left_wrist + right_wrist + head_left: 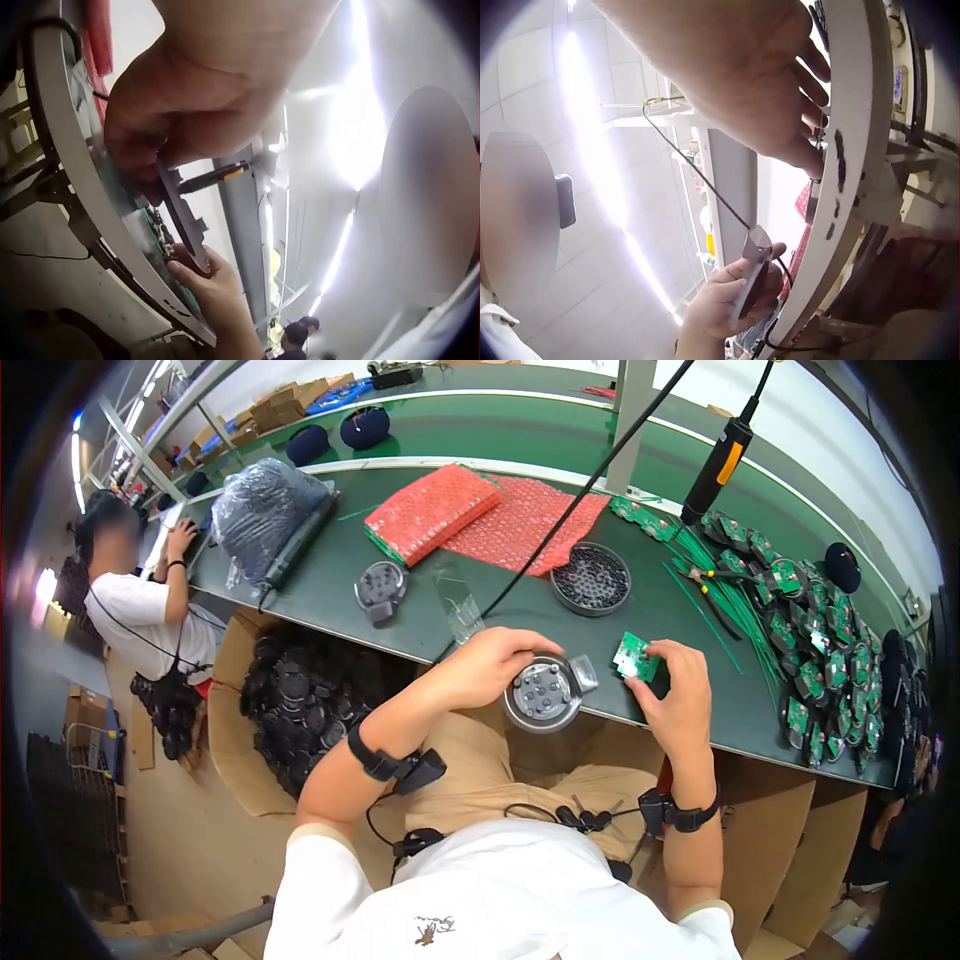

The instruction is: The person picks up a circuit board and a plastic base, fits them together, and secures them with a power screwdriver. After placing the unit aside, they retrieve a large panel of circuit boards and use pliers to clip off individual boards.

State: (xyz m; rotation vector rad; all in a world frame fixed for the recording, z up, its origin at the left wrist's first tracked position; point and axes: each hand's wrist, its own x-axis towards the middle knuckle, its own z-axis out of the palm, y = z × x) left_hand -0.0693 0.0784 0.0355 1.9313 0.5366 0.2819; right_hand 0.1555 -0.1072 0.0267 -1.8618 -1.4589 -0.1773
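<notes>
One round grey housing [543,695] is gripped by the fingers of the left hand [490,666] at the surface's near edge, while the right hand [684,698] pinches a green circuit board [634,657] to its right, slightly farther.

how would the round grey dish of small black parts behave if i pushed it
The round grey dish looks wide and low, so it would probably slide, not tip. The small black parts seem loose in it and might shift.
</notes>
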